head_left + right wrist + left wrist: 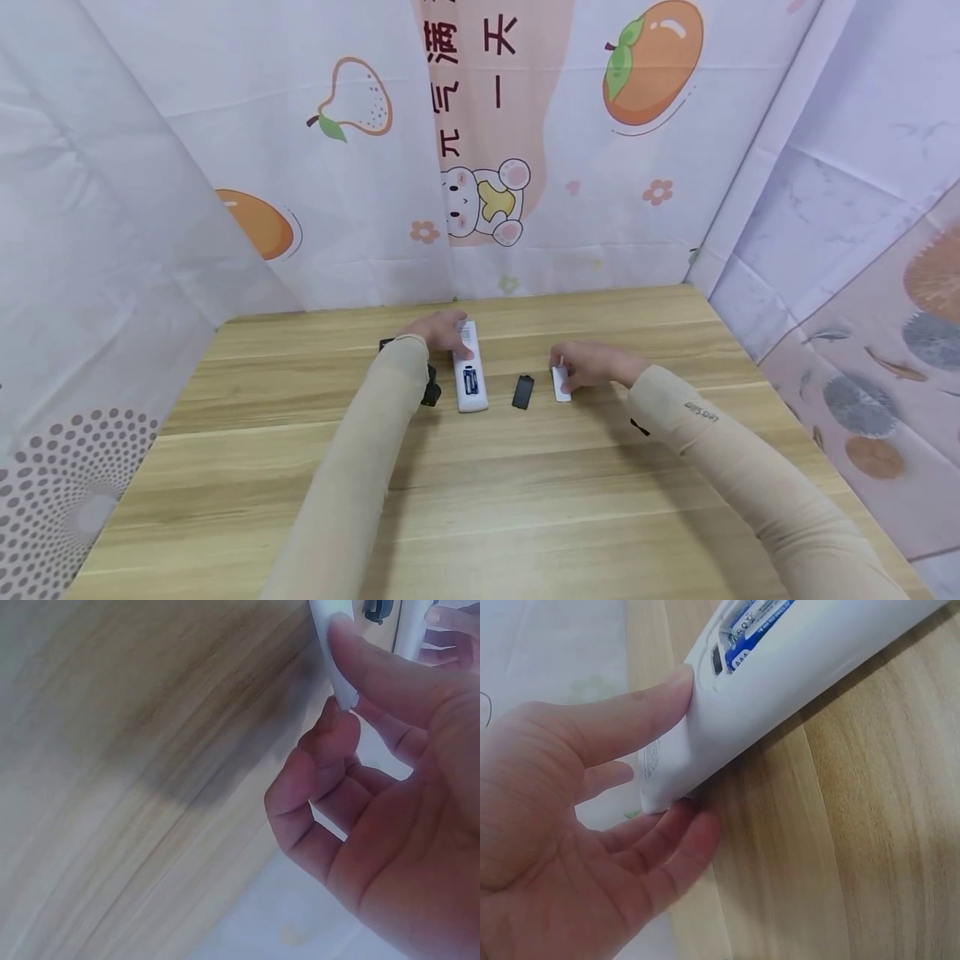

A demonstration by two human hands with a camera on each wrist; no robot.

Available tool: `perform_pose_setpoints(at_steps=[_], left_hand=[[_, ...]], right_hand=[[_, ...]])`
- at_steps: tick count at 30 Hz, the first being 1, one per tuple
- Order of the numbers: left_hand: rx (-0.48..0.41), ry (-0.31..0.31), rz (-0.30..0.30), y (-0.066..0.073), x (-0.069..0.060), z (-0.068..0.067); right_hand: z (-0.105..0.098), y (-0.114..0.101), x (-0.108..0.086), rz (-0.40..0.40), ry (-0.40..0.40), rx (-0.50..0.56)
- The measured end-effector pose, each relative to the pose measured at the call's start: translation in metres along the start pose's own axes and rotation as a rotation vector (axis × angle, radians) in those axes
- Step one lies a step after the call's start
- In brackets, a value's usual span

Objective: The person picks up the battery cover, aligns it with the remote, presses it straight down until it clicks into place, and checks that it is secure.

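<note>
A white remote control [472, 401] lies back side up on the table, its battery compartment uncovered. Blue-and-silver AAA batteries [754, 630] sit inside that compartment. My left hand [441, 332] grips the remote's far end, thumb on top beside the compartment and fingers around the end and underside. To the right, my right hand [591, 363] pinches a small white cover [561, 386], thumb on one face, fingertips at its end. Between the remote and the white cover lies a black cover [522, 392], touched by neither hand.
The wooden table [517, 508] reaches back to a printed curtain [360, 217]. More curtain [840, 275] hangs along the right side. Dark pieces [431, 388] show beside the left sleeve, mostly hidden by it.
</note>
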State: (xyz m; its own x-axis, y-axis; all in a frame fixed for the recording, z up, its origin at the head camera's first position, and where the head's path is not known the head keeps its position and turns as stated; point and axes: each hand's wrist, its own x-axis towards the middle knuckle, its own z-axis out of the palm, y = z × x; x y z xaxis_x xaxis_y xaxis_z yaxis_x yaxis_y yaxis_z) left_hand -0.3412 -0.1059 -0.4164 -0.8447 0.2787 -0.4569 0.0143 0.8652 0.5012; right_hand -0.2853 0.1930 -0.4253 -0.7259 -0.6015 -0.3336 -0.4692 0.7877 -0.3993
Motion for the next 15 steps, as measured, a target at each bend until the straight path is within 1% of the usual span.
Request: perform_pose_setpoints(at_steps=[6,9,15], left_hand=[[0.001,0.014,0.038,0.0023,0.0035,0.0005],[-0.001,0.021,0.052,0.003,0.0054,0.0014],[-0.072,0.02,0.068,0.004,0.0032,0.0025]], right_hand=[[-0.0021,-0.0004,-0.0044,-0.008,0.007,0.017],[-0.0026,-0.0005,-0.0055,-0.033,0.011,0.028],[-0.0058,-0.0032,-0.008,-0.108,0.017,0.077]])
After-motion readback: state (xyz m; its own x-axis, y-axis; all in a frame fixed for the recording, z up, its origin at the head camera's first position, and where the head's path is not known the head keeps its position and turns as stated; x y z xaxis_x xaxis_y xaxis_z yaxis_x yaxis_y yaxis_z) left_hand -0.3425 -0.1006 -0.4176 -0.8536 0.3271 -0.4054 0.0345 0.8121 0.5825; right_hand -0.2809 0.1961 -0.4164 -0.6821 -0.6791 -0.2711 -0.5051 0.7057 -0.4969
